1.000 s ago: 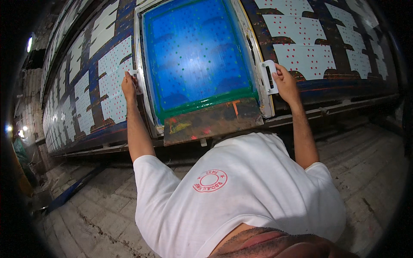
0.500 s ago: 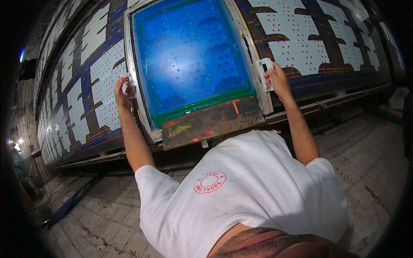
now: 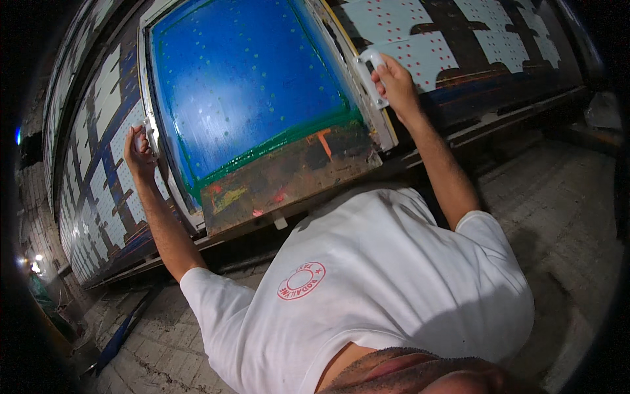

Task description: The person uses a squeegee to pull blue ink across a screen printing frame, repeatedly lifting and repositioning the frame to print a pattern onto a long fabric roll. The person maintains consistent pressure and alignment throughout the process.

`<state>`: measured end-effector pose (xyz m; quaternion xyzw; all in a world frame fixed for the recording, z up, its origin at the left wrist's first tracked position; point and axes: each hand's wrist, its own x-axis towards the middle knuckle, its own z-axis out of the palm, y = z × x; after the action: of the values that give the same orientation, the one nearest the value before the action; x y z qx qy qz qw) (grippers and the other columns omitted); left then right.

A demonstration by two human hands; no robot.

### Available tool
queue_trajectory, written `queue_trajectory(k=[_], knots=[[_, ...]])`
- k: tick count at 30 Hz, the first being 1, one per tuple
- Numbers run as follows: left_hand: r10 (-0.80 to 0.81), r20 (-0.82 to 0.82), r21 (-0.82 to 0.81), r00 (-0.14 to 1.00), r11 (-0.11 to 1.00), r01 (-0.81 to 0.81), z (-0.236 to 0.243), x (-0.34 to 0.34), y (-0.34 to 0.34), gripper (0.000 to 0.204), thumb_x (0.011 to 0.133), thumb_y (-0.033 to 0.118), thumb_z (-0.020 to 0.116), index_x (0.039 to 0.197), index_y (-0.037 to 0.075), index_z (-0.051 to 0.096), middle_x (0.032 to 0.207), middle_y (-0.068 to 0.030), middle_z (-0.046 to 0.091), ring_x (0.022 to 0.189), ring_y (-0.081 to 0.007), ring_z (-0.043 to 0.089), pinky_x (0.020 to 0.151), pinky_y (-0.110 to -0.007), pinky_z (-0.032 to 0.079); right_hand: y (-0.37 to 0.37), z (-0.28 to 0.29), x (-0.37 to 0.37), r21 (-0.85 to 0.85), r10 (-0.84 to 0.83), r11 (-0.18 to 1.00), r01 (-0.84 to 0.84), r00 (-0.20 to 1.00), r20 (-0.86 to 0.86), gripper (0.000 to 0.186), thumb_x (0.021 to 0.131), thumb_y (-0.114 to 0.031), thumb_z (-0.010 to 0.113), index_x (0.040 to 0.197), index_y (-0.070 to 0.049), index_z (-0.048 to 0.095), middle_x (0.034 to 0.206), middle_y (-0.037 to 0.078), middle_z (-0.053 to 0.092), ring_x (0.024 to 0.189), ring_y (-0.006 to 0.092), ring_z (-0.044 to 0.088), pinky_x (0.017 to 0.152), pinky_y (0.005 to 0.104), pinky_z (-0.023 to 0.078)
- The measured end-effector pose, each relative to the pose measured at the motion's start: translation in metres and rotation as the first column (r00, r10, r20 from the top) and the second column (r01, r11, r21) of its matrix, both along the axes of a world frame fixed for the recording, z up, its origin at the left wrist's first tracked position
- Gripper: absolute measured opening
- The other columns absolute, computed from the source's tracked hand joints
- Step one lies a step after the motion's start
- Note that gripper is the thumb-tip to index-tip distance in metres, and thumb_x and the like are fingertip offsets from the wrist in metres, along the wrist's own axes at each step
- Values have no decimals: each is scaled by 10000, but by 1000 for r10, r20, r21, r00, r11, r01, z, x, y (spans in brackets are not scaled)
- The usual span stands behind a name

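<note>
My left hand (image 3: 139, 150) grips a pale handle (image 3: 150, 134) on the left side of a screen frame (image 3: 387, 134). On the right side, my right hand (image 3: 398, 88) is wrapped round a white handle (image 3: 371, 79). Between them, the frame holds a blue translucent mesh (image 3: 246, 82) with scattered dots and a glossy green band along its inner edges. A dark, paint-stained board (image 3: 282, 167) spans the frame's near end, just beyond my white-shirted body.
A long dark table carries pale sheets with red dots (image 3: 410, 59) to the right and more pale sheets (image 3: 105, 197) to the left. A metal rail (image 3: 495, 118) runs along its edge. Below is a grey floor (image 3: 525, 171), with a dark blue bar (image 3: 121, 335) lying low at left.
The frame and both my hands have shifted left in the picture and turned anticlockwise, with the surrounding table shifting too. My right hand sits higher and my left lower. Both grips continue.
</note>
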<state>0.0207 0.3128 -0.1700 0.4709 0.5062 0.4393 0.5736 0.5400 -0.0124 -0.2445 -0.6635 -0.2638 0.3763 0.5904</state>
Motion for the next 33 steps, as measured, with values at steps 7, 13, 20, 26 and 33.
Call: queue_trajectory(k=[7, 13, 20, 26, 33], knots=[[-3, 21, -10, 1000, 1000, 3, -56, 169, -61, 325, 972, 367, 659, 1094, 66, 663, 786, 58, 580, 571, -20, 431, 504, -184, 295, -46, -12, 183, 67, -109, 992, 109, 994, -1, 368, 1062, -188, 524, 1404, -61, 577, 843, -39, 574, 637, 24, 433, 577, 183, 389], [-45, 130, 16, 990, 999, 44, -101, 272, -116, 289, 995, 298, 651, 1084, 23, 646, 798, 31, 569, 565, -20, 433, 475, -175, 285, -95, -15, 274, -20, -164, 986, 165, 985, 49, 407, 1086, -217, 496, 1456, -50, 526, 833, -41, 546, 658, 22, 407, 598, 163, 355], [9, 139, -7, 990, 1000, -8, -117, 310, -145, 307, 985, 324, 655, 1069, 29, 651, 795, 27, 564, 566, -18, 432, 474, -185, 284, -117, -35, 315, -94, -154, 983, 155, 988, 16, 415, 1090, -235, 491, 1459, -46, 519, 834, -28, 537, 629, 21, 382, 564, 168, 344], [2, 125, -8, 992, 1000, -1, -123, 326, -148, 375, 961, 406, 656, 1044, 40, 650, 788, 25, 560, 555, -23, 430, 504, -178, 325, -135, -51, 329, -87, -117, 990, 112, 992, -49, 386, 1084, -257, 492, 1409, -60, 558, 861, -15, 561, 724, 55, 471, 634, 218, 406], [15, 101, -26, 995, 1000, -12, -127, 327, -147, 344, 959, 399, 660, 1031, 63, 645, 776, 28, 558, 550, -13, 438, 468, -161, 288, -138, -55, 329, -54, -92, 995, 87, 991, -99, 379, 1085, -225, 484, 1425, -68, 543, 837, -23, 553, 640, 48, 435, 564, 223, 383]])
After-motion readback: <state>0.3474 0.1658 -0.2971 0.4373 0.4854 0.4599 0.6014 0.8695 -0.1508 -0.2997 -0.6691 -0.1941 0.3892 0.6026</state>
